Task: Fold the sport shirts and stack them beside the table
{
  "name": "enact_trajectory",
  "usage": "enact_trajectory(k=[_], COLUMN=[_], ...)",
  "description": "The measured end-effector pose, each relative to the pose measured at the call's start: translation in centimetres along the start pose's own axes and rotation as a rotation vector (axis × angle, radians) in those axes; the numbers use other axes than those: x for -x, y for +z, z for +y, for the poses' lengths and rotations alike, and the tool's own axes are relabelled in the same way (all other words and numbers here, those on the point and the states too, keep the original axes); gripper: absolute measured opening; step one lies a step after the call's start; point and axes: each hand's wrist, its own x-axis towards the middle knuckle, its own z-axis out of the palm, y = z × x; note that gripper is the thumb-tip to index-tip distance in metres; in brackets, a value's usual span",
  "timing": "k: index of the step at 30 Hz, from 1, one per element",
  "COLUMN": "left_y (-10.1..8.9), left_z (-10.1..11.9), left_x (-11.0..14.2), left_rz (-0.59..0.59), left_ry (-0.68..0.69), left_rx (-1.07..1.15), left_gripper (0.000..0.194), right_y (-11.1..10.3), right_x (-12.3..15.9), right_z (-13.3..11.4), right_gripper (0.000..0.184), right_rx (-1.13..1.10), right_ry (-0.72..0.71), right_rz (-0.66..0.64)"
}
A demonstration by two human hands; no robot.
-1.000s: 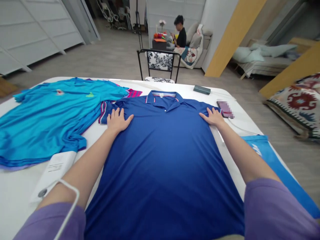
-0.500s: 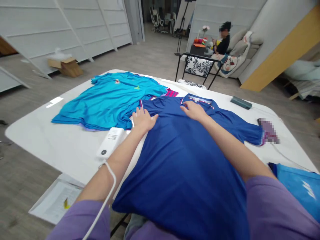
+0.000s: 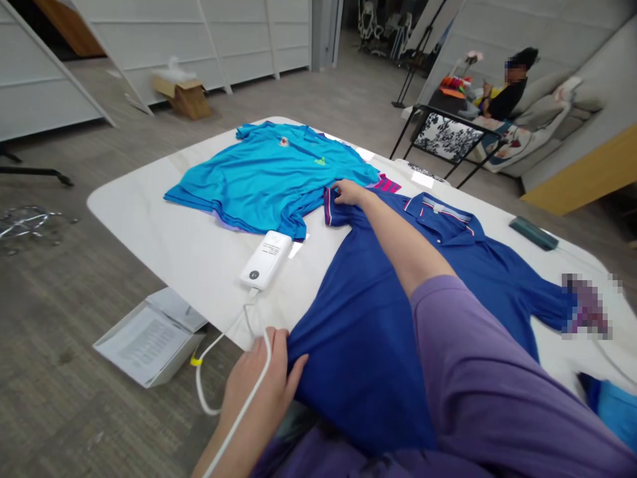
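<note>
A dark blue polo shirt lies face up on the white table, collar away from me. My right hand reaches across it and pinches the end of its left sleeve, by the striped cuff. Down at the table's near edge, my left hand grips the shirt's lower left hem corner, thumb on top. A white cable runs over my left wrist.
A turquoise shirt lies spread at the table's far left. A white power bank sits beside the blue shirt. A dark case lies at the far right. A black chair stands behind the table, and a person sits on a sofa beyond. Papers lie on the floor.
My view has swung left. The left hand slid from the shoulder down to the hem corner. The right hand crossed from the collar to the left sleeve end.
</note>
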Motion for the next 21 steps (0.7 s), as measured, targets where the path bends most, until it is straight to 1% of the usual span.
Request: enact_trajectory(k=[1, 3, 5, 8, 10, 12, 14, 16, 17, 19, 21], left_y=[0.3, 0.7, 0.5, -0.4, -0.9, -1.2, -1.2, -1.2, -1.1, -0.9, -0.3], left_z=[-0.8, -1.7, -1.7, -0.9, -0.3, 0.4, 1.3, 2.7, 3.5, 5.4, 7.2], left_x=[0.9, 2.0, 2.4, 2.6, 2.9, 3.4, 4.0, 4.5, 4.8, 5.1, 5.3], left_rz=[-0.005, 0.005, 0.02, 0.068, 0.092, 0.117, 0.141, 0.178, 0.194, 0.215, 0.199], left_ry=[-0.039, -0.107, -0.079, -0.05, -0.052, -0.036, 0.044, 0.177, 0.25, 0.401, 0.554], left_rx=[-0.014, -0.05, -0.025, 0.122, 0.263, 0.403, 0.498, 0.533, 0.531, 0.501, 0.432], left_gripper=[0.039, 0.038, 0.032, 0.021, 0.015, 0.011, 0.017, 0.025, 0.03, 0.037, 0.04], right_y=[0.2, 0.3, 0.2, -0.7, -1.9, -3.5, -5.2, -6.6, -7.1, -7.4, -6.9], right_x=[0.0, 0.2, 0.8, 2.5, 4.2, 6.5, 9.4, 13.0, 14.8, 18.7, 22.5], right_z=[0.0, 0.1, 0.3, 0.9, 2.0, 3.7, 6.0, 8.7, 10.0, 12.7, 15.3], right_gripper=[0.059, 0.049, 0.045, 0.044, 0.044, 0.05, 0.064, 0.077, 0.08, 0.078, 0.068], right_rx=[-0.002, -0.054, -0.193, -0.49, -0.65, -0.754, -0.815, -0.853, -0.881, -0.98, -1.112], right_ry=[-0.006, -0.024, -0.016, 0.063, 0.093, 0.111, 0.131, 0.155, 0.167, 0.202, 0.252], right_rz=[0.019, 0.072, 0.116, 0.169, 0.261, 0.378, 0.467, 0.534, 0.581, 0.703, 0.81])
